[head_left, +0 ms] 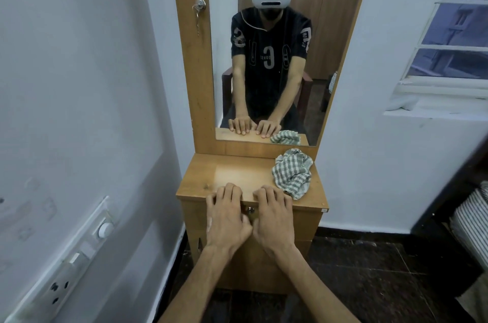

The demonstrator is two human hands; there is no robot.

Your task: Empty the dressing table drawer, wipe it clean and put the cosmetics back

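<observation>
Showing the tall mirror [266, 58] above the light-brown wooden dressing table [195, 188], whose drawer front [306, 219] is closed beneath the top's near edge. Green-and-white checked cloth [292, 172] lies crumpled at the top's right rear. Left hand [227, 217] and right hand [273, 218] rest side by side, fingers straight over that edge, gripping nothing. Small metal drawer lock [250, 210] sits between them, equally near both; no cosmetics visible, presumably inside.
</observation>
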